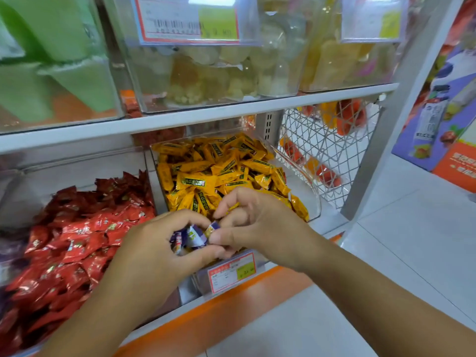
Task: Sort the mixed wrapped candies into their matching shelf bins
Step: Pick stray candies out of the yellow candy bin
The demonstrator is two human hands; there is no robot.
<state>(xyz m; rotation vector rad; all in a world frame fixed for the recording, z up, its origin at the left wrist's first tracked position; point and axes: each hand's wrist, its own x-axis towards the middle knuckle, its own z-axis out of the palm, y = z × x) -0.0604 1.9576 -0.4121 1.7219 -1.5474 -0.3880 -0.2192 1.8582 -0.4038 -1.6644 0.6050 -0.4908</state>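
- The left hand (154, 244) was low in front of the shelf, and its fingers (189, 217) were curled round a small bunch of purple and white candies (193, 237).
- The right hand (260, 225) was just beside it, touching it. Its thumb and fingers (226, 211) pinched the right end of the same bunch, where a bit of yellow wrapper showed.
- Both hands were over the front edge of the yellow bin (306, 181), so the held candies were above that bin and not in it.
- Under the hands, a price tag (231, 273) was stuck on the front of the bin, and below it ran the orange shelf edge (231, 301).
- To the left, a clear bin held a big pile of red candies (77, 240).
- Behind the hands, the yellow bin was full of yellow candies (219, 171) with dark labels.
- To the right of that bin was a white wire basket (332, 150) with red and yellow packs behind it.
- Higher up, the white upper shelf (206, 113) carried clear bins of pale sweets (206, 78) and green packs (64, 73).
- A big price label (188, 20) hung on the middle bin, too blurry to read.
- Far to the right, bright boxes (443, 112) stood on the pale floor (399, 253).
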